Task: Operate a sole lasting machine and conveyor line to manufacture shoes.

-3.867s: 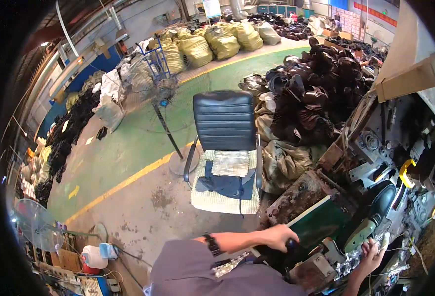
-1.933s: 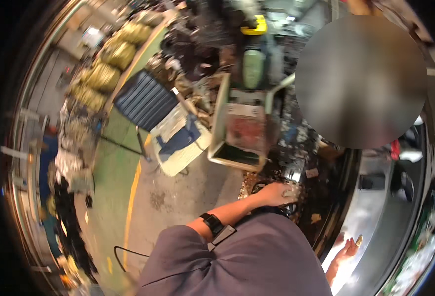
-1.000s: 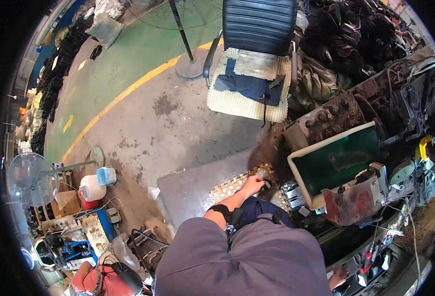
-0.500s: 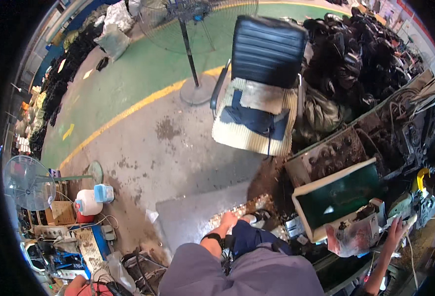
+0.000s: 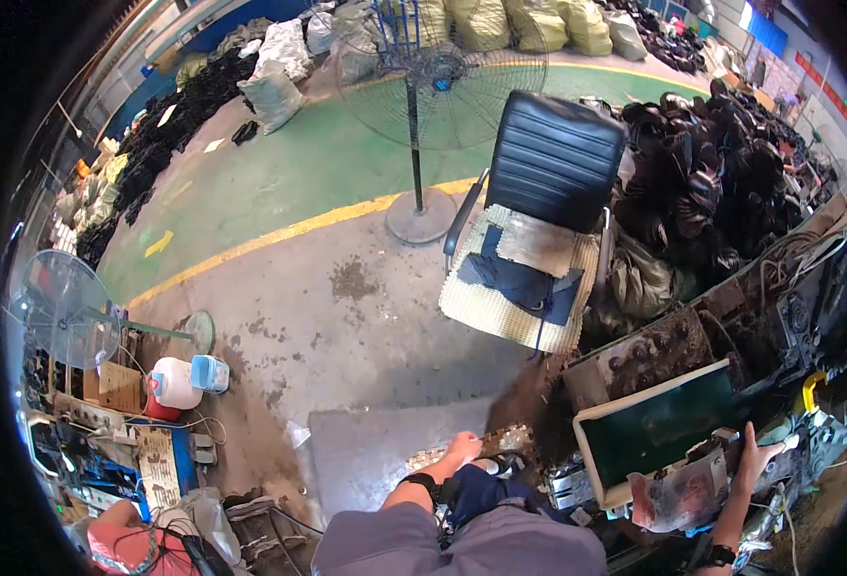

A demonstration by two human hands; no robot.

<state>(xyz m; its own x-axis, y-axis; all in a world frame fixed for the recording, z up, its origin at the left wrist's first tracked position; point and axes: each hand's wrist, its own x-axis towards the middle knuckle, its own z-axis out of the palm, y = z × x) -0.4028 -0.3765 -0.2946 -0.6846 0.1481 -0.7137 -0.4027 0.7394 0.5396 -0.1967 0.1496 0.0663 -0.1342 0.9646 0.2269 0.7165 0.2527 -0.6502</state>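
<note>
My left hand [image 5: 464,445], with a black band at its wrist, is in front of my lap, above the grey mat [image 5: 342,437]. Its fingers look curled; anything inside them is hidden. Farther right, my right hand [image 5: 752,457] reaches over the machine [image 5: 807,432], also with a black band at the wrist. One digit points up and another stretches toward a pale rod-like part [image 5: 778,448]; contact is unclear. Left of this hand, a clear plastic sheet with reddish patches [image 5: 678,494] hangs below a dark green panel in a cream frame [image 5: 658,422].
A black chair [image 5: 558,158] with a cream seat pad stands ahead. Floor fans [image 5: 418,144] are beyond it and at left. Black piled pieces [image 5: 702,173] rise behind the chair. A white jug [image 5: 176,382] stands left. A person in red [image 5: 126,547] is at lower left.
The view has tilted up, so the chair and fan appear lower and farther right. My right hand has turned and shifted slightly left. My left hand remains near my lap.
</note>
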